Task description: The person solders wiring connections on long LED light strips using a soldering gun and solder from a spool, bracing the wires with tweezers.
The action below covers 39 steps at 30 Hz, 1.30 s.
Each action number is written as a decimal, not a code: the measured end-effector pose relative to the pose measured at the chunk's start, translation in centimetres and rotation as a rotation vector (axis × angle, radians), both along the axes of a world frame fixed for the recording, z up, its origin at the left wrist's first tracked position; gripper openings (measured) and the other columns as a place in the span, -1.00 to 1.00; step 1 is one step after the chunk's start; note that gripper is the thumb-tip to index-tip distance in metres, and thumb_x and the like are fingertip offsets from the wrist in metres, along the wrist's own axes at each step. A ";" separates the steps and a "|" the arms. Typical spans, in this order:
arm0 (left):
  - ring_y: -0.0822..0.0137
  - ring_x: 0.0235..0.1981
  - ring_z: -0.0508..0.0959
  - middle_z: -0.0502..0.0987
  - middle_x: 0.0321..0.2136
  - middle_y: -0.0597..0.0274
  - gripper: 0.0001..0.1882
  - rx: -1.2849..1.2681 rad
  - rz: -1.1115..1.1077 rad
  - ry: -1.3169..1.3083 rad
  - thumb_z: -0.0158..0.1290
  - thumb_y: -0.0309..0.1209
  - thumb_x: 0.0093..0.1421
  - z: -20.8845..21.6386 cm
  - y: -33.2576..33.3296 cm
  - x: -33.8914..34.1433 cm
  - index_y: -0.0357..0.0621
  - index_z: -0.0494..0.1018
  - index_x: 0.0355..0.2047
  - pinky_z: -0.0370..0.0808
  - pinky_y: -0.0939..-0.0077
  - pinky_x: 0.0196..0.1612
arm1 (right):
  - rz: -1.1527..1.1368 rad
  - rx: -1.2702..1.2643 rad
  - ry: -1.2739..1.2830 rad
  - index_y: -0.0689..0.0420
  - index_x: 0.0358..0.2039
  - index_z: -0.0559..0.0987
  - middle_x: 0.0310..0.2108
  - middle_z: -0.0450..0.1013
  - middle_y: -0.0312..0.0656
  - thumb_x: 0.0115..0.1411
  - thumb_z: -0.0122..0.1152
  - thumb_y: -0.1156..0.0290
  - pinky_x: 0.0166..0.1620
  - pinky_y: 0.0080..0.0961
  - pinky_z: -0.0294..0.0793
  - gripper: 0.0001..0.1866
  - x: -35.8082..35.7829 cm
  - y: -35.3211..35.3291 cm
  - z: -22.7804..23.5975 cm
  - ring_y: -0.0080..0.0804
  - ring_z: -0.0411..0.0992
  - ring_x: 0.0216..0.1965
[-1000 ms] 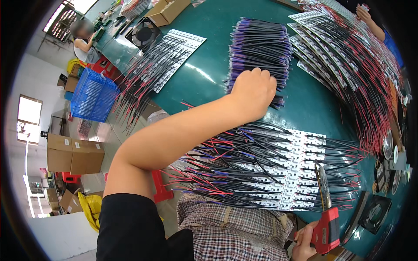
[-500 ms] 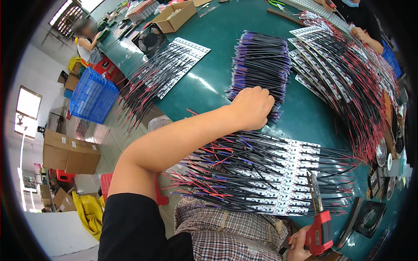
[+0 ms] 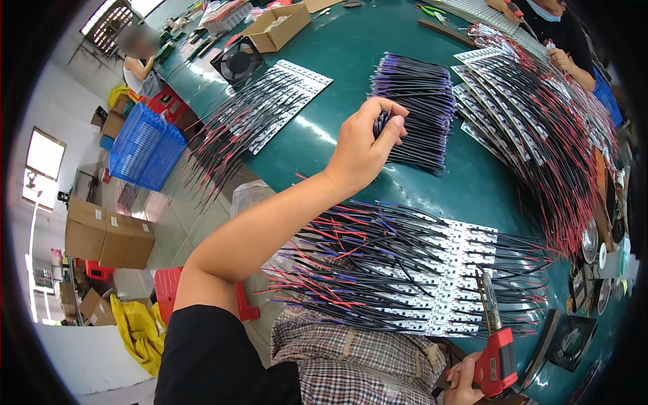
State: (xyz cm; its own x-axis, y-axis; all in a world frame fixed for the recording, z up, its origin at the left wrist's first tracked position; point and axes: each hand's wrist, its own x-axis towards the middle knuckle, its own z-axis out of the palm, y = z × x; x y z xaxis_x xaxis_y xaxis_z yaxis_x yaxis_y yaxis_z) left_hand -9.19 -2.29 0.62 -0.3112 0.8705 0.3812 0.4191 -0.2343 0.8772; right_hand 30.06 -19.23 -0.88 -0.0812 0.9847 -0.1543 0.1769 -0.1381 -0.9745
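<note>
My left hand [image 3: 358, 142] is raised at the near-left edge of a pile of short black wires [image 3: 415, 84] with purplish ends. Its fingers are closed around a small bunch of wires [image 3: 383, 120], whose ends poke out by the thumb. Low on the right, my right hand [image 3: 463, 383] grips a red soldering gun [image 3: 498, 364], its tip pointing up over a white circuit board panel [image 3: 442, 287]. Black wires stick out from both sides of that panel, with red and blue ones among them on the left.
A second wired panel [image 3: 293, 88] lies at the far left, near a black fan [image 3: 237, 62] and an open cardboard box [image 3: 280, 27]. Stacked wired panels [image 3: 503, 101] fan out on the right. A co-worker's hand [image 3: 561, 59] is at the far right.
My left hand has lifted off the near end of the wire pile and turned, now with a bunch of wires in it. The right hand and soldering gun have hardly moved.
</note>
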 end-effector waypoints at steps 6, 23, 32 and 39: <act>0.43 -0.29 0.61 0.60 -0.35 0.22 -0.73 -0.029 -0.032 -0.216 0.02 -0.29 0.44 -2.0 -0.3 -0.3 -0.28 0.49 -0.08 0.56 0.54 -0.14 | -0.035 -0.008 0.030 0.22 -0.31 0.47 -0.62 0.33 -0.33 0.36 0.13 0.57 -0.54 -0.66 0.23 -0.94 -0.4 0.0 0.1 -0.64 0.19 -0.67; 0.54 -0.51 0.34 0.37 -0.53 0.34 -0.85 -0.061 0.068 0.132 -0.07 -0.39 0.47 9.1 -0.1 0.6 -0.24 0.30 -0.16 0.31 0.57 -0.42 | -0.138 -0.053 0.223 0.25 -0.15 0.40 -0.47 0.33 -0.25 0.34 0.11 0.52 -0.61 -0.63 0.21 -0.87 1.0 -0.8 -1.4 -0.69 0.05 -0.74; -0.08 -0.37 0.52 0.50 -0.40 0.00 -0.78 -0.482 -0.527 0.600 0.26 -0.46 0.11 5.0 -8.5 10.1 -0.27 0.49 -0.27 0.45 0.18 -0.31 | 0.052 -0.029 0.054 0.25 -0.22 0.38 -0.48 0.31 -0.23 0.33 0.08 0.51 -0.58 -0.60 0.27 -0.89 1.6 -1.4 -0.6 -0.64 0.12 -0.72; -0.08 -0.34 0.56 0.53 -0.42 0.01 -0.77 -0.473 -0.531 0.612 0.25 -0.46 0.07 2.0 -8.7 11.0 -0.25 0.50 -0.27 0.48 0.17 -0.28 | 0.098 -0.064 0.032 0.22 -0.31 0.36 -0.54 0.28 -0.24 0.32 0.11 0.48 -0.58 -0.60 0.28 -0.87 2.0 -2.4 -1.1 -0.62 0.16 -0.72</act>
State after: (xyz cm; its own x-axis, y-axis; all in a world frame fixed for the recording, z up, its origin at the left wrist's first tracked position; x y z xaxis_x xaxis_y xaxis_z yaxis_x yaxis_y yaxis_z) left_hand 1.80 -11.00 2.62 0.3094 0.9473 -0.0825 0.7794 -0.2030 0.5927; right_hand 32.02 -21.67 -1.97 -0.1824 0.9600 -0.2123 0.1619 -0.1836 -0.9696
